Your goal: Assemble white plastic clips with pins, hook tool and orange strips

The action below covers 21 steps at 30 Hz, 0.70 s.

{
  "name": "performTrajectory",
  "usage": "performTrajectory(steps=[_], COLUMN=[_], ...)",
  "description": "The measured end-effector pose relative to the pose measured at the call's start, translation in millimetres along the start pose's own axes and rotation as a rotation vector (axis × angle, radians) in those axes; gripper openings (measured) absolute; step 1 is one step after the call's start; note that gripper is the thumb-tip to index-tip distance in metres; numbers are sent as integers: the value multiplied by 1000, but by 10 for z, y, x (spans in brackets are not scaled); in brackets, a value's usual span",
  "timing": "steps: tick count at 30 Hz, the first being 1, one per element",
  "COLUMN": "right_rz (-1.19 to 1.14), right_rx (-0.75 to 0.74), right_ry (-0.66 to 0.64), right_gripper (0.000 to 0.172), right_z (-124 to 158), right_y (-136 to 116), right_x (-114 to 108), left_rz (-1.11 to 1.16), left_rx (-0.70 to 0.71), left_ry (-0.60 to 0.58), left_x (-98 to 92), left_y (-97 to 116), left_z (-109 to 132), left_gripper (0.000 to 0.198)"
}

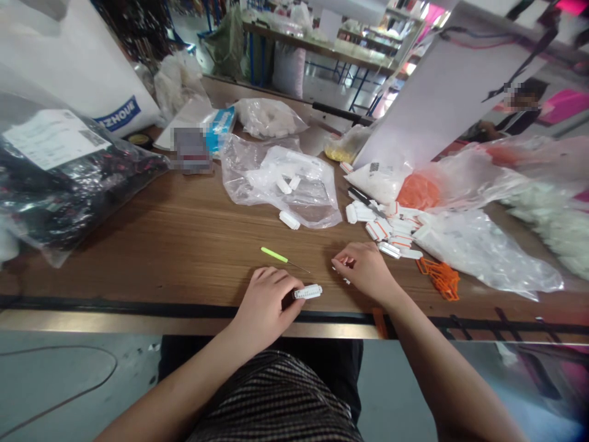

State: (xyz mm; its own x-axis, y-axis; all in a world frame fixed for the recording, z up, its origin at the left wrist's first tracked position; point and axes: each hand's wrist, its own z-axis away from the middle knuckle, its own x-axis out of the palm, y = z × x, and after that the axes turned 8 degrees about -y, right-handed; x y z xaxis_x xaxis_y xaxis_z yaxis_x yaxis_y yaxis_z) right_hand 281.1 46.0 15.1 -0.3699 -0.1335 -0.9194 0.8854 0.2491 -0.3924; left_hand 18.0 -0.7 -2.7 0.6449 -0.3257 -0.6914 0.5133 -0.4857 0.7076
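Note:
My left hand point(265, 301) rests near the table's front edge, fingers curled around a small white plastic connector point(307, 292) that sticks out to the right. My right hand point(363, 268) lies a little to the right, fingertips pinched on a tiny piece I cannot make out. A green-handled pick tool point(280, 257) lies on the wood just beyond both hands. A heap of white connectors with orange strips point(391, 230) sits beyond my right hand, and orange clips point(442, 277) lie to its right.
Clear plastic bags of white parts point(285, 181) lie mid-table, more bags point(483, 248) at right. A large bag of dark parts point(69, 184) fills the left side. A white board point(451, 92) stands at the back right, with another person point(519, 113) behind it.

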Motion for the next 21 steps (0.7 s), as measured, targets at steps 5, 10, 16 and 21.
performTrajectory(steps=[5,10,16,21], right_rz=[-74,-265,-108,222], right_rx=[194,64,-149,-246], right_ry=[3,-25,-8,-7], right_gripper=[22,19,18,23], right_z=[-13,9,-12,-5], right_y=[86,200,237,150], right_x=[-3,-22,-20,-63], left_rz=[6,-4,-10,-6], left_rx=[0,0,-2,-5], left_ry=[0,3,0,-4], left_x=[4,-1,16,15], left_y=[1,7,-9,-3], left_z=[10,12,7,0], left_gripper=[9,8,8,6])
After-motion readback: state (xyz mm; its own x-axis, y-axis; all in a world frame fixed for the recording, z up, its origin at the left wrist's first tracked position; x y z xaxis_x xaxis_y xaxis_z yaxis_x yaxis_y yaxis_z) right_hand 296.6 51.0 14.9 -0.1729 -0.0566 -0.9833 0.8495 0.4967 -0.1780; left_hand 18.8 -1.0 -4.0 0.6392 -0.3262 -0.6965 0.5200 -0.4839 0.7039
